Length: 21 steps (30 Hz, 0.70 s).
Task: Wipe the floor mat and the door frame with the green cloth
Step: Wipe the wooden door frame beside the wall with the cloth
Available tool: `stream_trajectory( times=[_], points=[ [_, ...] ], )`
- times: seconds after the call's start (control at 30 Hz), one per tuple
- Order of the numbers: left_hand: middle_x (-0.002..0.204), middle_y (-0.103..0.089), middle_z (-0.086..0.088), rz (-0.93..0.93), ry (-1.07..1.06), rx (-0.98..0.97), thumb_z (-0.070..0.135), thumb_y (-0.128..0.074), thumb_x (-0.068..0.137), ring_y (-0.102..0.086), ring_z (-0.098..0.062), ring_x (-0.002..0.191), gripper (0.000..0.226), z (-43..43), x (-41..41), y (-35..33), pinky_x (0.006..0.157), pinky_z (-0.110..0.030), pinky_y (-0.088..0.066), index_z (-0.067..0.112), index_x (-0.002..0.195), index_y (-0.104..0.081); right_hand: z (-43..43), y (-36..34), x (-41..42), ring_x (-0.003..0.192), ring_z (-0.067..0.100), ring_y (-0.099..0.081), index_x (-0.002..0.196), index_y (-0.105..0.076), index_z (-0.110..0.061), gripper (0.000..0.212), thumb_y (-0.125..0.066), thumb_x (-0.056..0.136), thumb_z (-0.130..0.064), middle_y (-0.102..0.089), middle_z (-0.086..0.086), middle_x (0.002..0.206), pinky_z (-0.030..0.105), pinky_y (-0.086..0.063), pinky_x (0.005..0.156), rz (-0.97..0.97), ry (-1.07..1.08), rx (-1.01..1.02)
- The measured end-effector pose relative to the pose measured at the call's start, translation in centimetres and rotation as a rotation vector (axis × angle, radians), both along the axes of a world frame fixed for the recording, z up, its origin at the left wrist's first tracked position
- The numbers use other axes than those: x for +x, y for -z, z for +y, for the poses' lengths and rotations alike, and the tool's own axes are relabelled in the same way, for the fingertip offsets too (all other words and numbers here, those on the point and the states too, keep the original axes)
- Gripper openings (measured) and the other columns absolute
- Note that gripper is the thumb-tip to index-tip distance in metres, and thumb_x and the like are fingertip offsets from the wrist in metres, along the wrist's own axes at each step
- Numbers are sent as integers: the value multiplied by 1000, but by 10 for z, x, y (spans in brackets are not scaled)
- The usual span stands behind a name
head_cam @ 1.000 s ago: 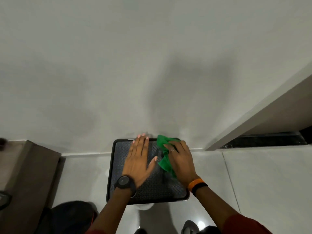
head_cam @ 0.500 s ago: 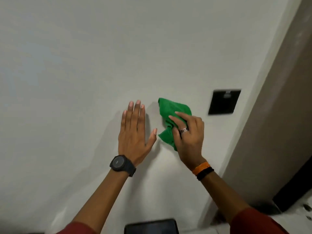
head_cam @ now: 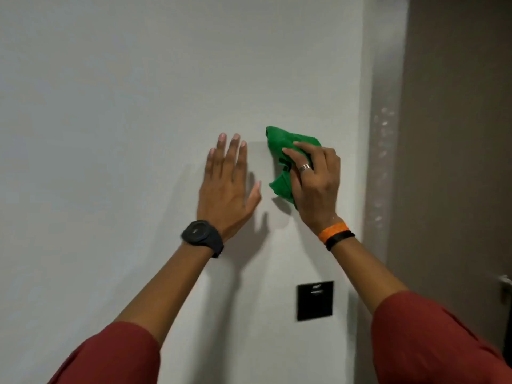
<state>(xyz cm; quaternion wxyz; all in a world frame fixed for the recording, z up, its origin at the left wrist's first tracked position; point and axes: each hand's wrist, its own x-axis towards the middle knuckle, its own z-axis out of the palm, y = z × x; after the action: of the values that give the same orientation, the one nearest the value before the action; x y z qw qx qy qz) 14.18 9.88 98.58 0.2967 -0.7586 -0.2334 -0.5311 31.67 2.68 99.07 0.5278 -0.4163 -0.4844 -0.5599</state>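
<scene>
Red sleeves, two of them, fill the bottom corners: the left sleeve (head_cam: 110, 356) and the right sleeve (head_cam: 432, 342), each pushed back to leave the forearm bare. Both forearms reach up and forward toward a pale wall (head_cam: 110, 106).

On the left wrist sits one black watch (head_cam: 202, 236). On the right wrist are two bands side by side, an orange band (head_cam: 332, 230) and a black band (head_cam: 339, 239) just below it.

One left hand (head_cam: 227, 195) is flat and spread, its fingers apart and pointing up, thumb out to the right, palm toward the wall; whether it touches the wall cannot be told. It holds nothing. One right hand (head_cam: 315, 184) is curled and clamped around one bunched green cloth (head_cam: 279, 151), with a single silver ring (head_cam: 304, 167) on one finger. The cloth is held at the wall, just right of the left thumb, apart from it.

Lower on the wall, between the two forearms, is one black square wall plate (head_cam: 315, 300). Right of the cloth runs one grey vertical door frame (head_cam: 383, 134), near the cloth but not touching it. Beyond it stands a brown door (head_cam: 457, 134), with a metal handle (head_cam: 505, 289) at the right edge.
</scene>
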Motion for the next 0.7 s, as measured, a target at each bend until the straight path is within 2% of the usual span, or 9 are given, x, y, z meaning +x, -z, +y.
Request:
stream_trajectory(
  times=[0.1, 0.23, 0.3, 0.37, 0.43, 0.57, 0.63, 0.7],
  points=[
    [167, -22, -19, -32, 41, 70, 39, -41, 101, -9, -39, 157, 72, -3, 47, -16, 128, -51, -11, -4, 158, -24, -22, -39, 52, 102, 37, -60, 124, -72, -6, 41, -65, 86, 9, -71, 16, 118, 51, -53, 90, 88, 39, 77],
    [167, -24, -19, -31, 81, 115, 38, -41, 102, -9, -38, 157, 71, -5, 107, -29, 127, -53, -15, -4, 157, -26, -41, -72, 126, 119, 33, -48, 136, -63, -5, 47, -62, 90, -3, -64, 20, 130, 57, -46, 104, 167, 54, 131],
    [166, -25, -19, -25, 90, 118, 39, -39, 101, -10, -38, 157, 71, -2, 135, -32, 127, -53, -15, -4, 157, -26, -37, -69, 159, 139, 37, -42, 142, -57, -9, 51, -64, 93, -21, -50, 20, 150, 60, -34, 116, 177, 103, -15],
    [166, -26, -19, -24, 99, 109, 40, -38, 101, -11, -37, 157, 72, 3, 163, -32, 127, -54, -16, -4, 156, -27, -25, -56, 185, 159, 31, -16, 153, -43, -15, 64, -63, 98, -40, -22, 14, 170, 59, -12, 129, 186, 113, -247],
    [165, -28, -20, -21, 104, 102, 40, -39, 100, -13, -37, 157, 71, 9, 185, -34, 126, -55, -18, -4, 156, -29, -13, -48, 203, 162, 26, 0, 161, -28, -19, 74, -57, 100, -49, -5, 10, 174, 58, -2, 130, 150, 132, -322],
    [166, -27, -19, -11, 92, 176, 40, -39, 101, -12, -34, 157, 71, 19, 221, -40, 127, -53, -17, -2, 157, -28, 0, -89, 215, 161, 28, -2, 164, -19, -21, 71, -39, 104, -53, -8, 12, 174, 58, -6, 130, 110, 195, -230],
    [166, -26, -18, -38, 128, 206, 39, -39, 101, -11, -32, 158, 70, 18, 233, -49, 127, -53, -16, -1, 157, -28, 0, -105, 217, 161, 27, -2, 164, -19, -21, 70, -38, 104, -52, -8, 12, 174, 57, -5, 131, 109, 208, -222],
    [167, -24, -18, -54, 141, 214, 40, -39, 101, -10, -32, 158, 70, 15, 242, -55, 127, -53, -16, -1, 158, -27, 0, -94, 216, 162, 27, 0, 165, -17, -20, 71, -37, 104, -51, -6, 12, 174, 57, -4, 131, 105, 202, -237]
  ],
)
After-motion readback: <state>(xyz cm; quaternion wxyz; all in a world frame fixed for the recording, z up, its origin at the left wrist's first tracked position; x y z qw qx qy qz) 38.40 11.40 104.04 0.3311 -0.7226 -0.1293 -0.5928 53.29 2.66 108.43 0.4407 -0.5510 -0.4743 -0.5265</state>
